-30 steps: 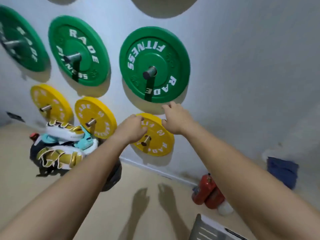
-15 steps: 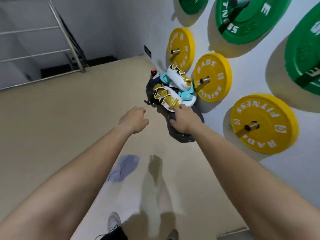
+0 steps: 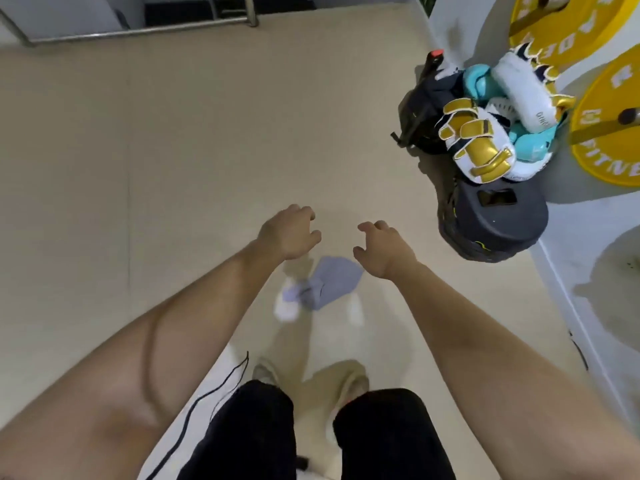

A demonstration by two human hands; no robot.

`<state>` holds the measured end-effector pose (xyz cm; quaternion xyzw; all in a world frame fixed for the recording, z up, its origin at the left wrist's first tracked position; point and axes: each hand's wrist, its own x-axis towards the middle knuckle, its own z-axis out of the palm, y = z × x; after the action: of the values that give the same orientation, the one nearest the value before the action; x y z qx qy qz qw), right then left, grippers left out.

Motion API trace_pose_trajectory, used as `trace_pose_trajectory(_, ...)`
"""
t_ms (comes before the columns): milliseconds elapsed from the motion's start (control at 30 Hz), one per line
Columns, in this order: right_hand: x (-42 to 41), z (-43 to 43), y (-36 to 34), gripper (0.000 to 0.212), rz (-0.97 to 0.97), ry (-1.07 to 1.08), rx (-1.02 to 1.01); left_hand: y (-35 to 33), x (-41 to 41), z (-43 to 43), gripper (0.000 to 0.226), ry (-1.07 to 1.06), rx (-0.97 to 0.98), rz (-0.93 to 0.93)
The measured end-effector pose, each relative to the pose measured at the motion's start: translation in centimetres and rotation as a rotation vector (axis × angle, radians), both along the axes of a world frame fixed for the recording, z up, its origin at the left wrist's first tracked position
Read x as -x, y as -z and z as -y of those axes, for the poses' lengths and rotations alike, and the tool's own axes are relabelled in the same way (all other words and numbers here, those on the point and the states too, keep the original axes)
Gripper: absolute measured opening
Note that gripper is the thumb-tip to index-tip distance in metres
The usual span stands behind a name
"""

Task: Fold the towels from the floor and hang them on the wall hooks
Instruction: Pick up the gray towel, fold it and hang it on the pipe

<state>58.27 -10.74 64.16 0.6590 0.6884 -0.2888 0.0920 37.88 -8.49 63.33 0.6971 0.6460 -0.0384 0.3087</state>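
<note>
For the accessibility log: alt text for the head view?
Left hand and right hand reach, empty, above a crumpled grey-blue towel on the floor. Gloves and a dark bag lie at right, beside yellow plates.

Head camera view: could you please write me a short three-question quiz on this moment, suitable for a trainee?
1. True or false: the left hand is gripping the towel.
2. Where does the towel lie? A on the floor below the hands; B on a shelf; C on a chair.
3. Fill in: the weight plates on the wall at right are coloured ___.
Key: 1 false; 2 A; 3 yellow.
</note>
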Motion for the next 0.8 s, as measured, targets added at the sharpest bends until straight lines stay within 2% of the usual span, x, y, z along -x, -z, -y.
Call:
trace_pose_trajectory(167, 2.5, -1.8, 17.5, 0.054, 0.006, 0.029, 0.1, 16.8, 2.8, -0.4, 0.044, 0.004, 0.093, -0.03)
trace_pose_trajectory(367, 2.7, -3.5, 40.8, 0.06, 0.048, -0.012, 0.237, 39.9, 2.0, 0.8, 0.044, 0.053, 0.237, -0.116)
trace_pose_trajectory(567, 2.1, -5.3, 62.1, 0.053, 0.08, -0.005, 0.309, 61.0, -0.5, -0.9, 0.046, 0.01, 0.216, -0.113)
trace_pose_trajectory(667, 2.0, -5.1, 70.1, 0.059, 0.042, 0.001, 0.331, 68.9, -1.6, -1.2, 0.058, -0.018, 0.214, -0.097)
trace_pose_trajectory(733, 2.0, -4.5, 73.4, 0.063, 0.014, -0.018, 0.274, 72.3, -2.2, -1.3, 0.06, -0.008, 0.216, -0.1)
trace_pose_trajectory(800, 1.9, -3.9, 74.9, 0.047, -0.007, -0.031, 0.179, 73.8, -2.7, -1.5, 0.047, 0.021, 0.193, -0.128)
